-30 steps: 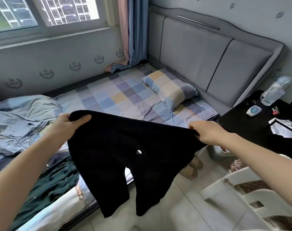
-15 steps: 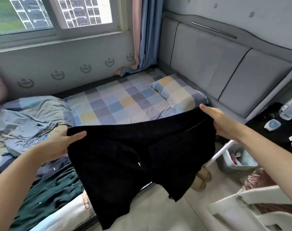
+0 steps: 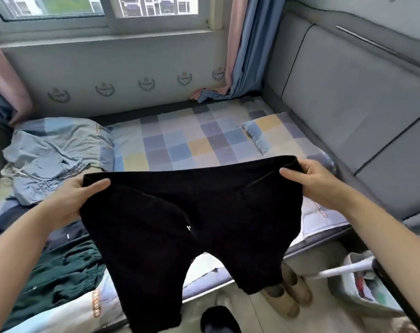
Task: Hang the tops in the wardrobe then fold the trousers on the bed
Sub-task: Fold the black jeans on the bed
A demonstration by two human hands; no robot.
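While both hands hold it spread by the waistband, a pair of black trousers (image 3: 192, 224) hangs over the near edge of the bed (image 3: 180, 145), legs dangling toward the floor. Left hand (image 3: 69, 200) grips the left waistband corner, thumb on top, fingers closed beneath the cloth. Right hand (image 3: 314, 181) pinches the right corner likewise. Dark green trousers (image 3: 53, 277) lie crumpled on the bed at lower left. A pale bin (image 3: 362, 299) at lower right holds mixed items, too blurred to identify.
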